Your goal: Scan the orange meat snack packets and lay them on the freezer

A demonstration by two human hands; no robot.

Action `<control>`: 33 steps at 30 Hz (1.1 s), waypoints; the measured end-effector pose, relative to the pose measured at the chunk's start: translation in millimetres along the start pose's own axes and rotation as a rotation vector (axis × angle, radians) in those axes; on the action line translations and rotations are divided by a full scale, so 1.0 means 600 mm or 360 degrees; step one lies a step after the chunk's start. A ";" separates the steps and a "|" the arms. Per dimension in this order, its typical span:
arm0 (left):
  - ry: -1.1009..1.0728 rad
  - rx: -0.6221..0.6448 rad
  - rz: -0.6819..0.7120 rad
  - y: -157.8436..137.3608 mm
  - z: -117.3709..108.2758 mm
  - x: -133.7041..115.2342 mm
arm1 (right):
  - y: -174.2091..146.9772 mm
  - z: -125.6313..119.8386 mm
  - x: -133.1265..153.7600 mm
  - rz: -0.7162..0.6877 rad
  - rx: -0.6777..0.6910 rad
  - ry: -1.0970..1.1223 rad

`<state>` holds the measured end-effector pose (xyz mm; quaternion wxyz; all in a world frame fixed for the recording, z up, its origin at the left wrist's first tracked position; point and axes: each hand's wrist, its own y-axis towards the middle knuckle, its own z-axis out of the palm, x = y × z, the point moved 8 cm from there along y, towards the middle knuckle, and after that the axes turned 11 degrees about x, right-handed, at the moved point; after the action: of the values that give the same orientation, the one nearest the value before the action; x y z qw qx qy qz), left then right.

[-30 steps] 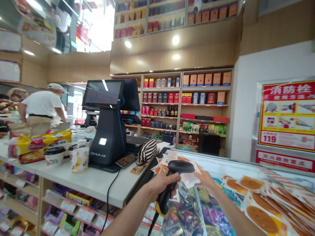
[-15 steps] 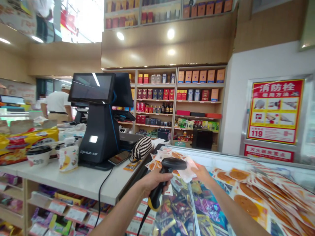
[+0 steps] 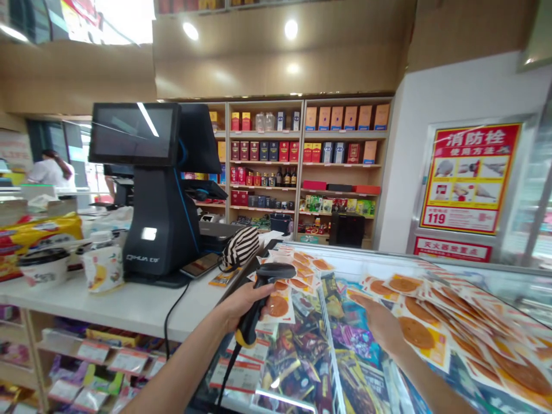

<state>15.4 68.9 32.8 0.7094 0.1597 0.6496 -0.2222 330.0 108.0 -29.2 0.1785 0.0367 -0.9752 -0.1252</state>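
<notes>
My left hand [image 3: 245,302] is wrapped round the handle of a black and yellow barcode scanner [image 3: 276,270], whose cord trails down. Several flat packets with round brown discs [image 3: 317,264] lie on the freezer's glass top, just beyond the scanner. To the right, my right hand [image 3: 373,313] reaches out over the glass with its fingers stretched forward and no packet seen in it. It is near the left edge of a large spread pile of the same packets [image 3: 466,322]. Colourful wrapped goods [image 3: 297,356] show through the glass below.
A black checkout terminal [image 3: 155,224] stands on the white counter [image 3: 150,310], with a phone [image 3: 200,265], a striped pouch [image 3: 240,247] and cups [image 3: 101,267] near it. Shelves of boxed goods [image 3: 267,150] line the back wall. A person [image 3: 52,172] is at far left.
My right hand has let go of the packet it held by the scanner and moved right toward the large pile. My left hand keeps the scanner. The view has tilted down and shifted.
</notes>
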 end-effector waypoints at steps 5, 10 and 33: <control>-0.0028 -0.0075 -0.0033 -0.014 -0.037 0.013 | -0.010 -0.014 -0.057 0.0293 0.0094 -0.0459; -0.0097 -0.0054 -0.0052 -0.029 -0.070 0.033 | -0.001 -0.022 -0.016 0.0236 0.0041 -0.0564; -0.0121 0.0125 0.0027 -0.038 -0.026 0.000 | 0.081 0.072 0.188 -0.0119 0.0184 0.1139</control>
<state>-9.8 57.4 32.9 0.7286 0.1842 0.6116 -0.2474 207.7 151.7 -17.8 0.5015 0.1239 -0.8545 -0.0555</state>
